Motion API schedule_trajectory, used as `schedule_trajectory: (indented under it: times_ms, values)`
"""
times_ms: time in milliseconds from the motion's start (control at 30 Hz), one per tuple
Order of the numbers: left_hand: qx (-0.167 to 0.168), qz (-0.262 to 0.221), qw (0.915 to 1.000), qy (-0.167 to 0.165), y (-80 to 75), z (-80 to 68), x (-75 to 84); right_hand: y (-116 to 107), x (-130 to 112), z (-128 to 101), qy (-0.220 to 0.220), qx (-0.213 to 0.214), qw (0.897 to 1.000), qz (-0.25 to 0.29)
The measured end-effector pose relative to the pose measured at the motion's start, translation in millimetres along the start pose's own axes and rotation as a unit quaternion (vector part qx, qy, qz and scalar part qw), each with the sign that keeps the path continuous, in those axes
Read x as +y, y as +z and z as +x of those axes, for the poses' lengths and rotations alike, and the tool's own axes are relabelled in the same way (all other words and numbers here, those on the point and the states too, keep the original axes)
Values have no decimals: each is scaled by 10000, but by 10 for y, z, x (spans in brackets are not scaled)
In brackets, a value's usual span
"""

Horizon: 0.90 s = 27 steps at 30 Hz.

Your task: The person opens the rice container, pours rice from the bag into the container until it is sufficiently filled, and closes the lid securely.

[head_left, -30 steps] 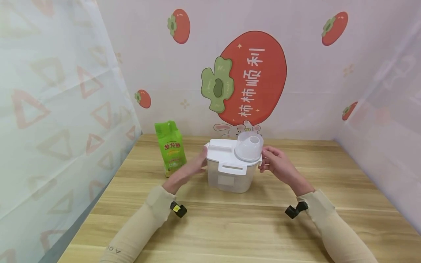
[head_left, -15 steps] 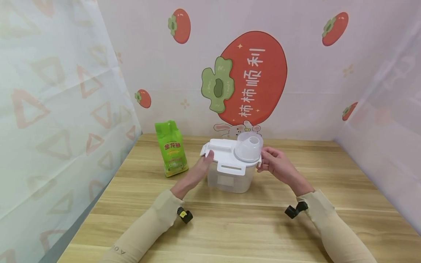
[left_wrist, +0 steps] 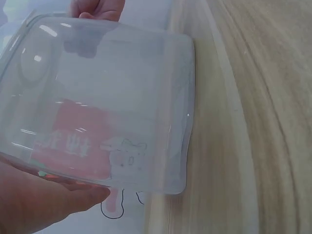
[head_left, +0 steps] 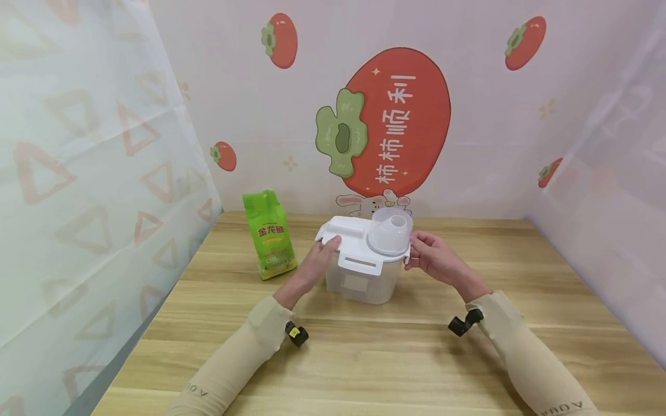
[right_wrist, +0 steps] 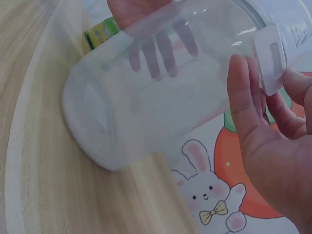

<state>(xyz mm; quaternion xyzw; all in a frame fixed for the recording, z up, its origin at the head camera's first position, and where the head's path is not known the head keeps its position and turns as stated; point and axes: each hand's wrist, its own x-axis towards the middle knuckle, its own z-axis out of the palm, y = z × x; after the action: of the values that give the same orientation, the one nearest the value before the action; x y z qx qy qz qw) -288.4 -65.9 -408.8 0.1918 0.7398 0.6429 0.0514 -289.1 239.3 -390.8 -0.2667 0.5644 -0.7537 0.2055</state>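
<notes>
So the backdrop is a pale wall [head_left: 250,104] covered in persimmon cartoons, with one big red persimmon [head_left: 398,121] carrying white characters and a little bunny under it. Triangle-patterned curtains [head_left: 88,173] hang on the left side. Everything sits on a light wooden desk [head_left: 374,358].

Middle of the desk, toward the back, there's a clear plastic container [head_left: 364,280] with a white lid [head_left: 354,240] and a round translucent cap [head_left: 390,231] on the lid's right half. A white latch tab hangs down on the front edge.

The left hand [head_left: 314,266] is on the container's left side, fingers [head_left: 333,241] curled up onto the lid's left latch, which is flipped outward. The right hand [head_left: 434,260] is against the right side, its fingers [right_wrist: 243,97] pinching the latch tab at the lid's right edge; the right wrist view shows that tab sitting between thumb and fingers.

A green packet [head_left: 269,234] with yellow print stands upright just left of the container, near the left hand but apart from it. Both arms wear beige sleeves [head_left: 244,352].
</notes>
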Motion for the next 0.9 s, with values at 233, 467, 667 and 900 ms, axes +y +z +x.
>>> schedule_trajectory:
  times_ms: [233, 467, 667, 900]
  values:
    - [26, -120, 9997, 196, -13, 75, -26, -41, -5, 26, 6, -315, 9994, 147]
    - [34, -108, 9998, 186, -12, 90, -55, -86, 13, 32, -51, -498, 9985, 225]
    - [30, -84, 9999, 81, -6, 81, -61, -79, -2, 11, -9, -41, 10000, 4]
    - [83, -79, 9999, 46, -4, 69, -43, -46, -94, 20, 90, 834, 9946, -606]
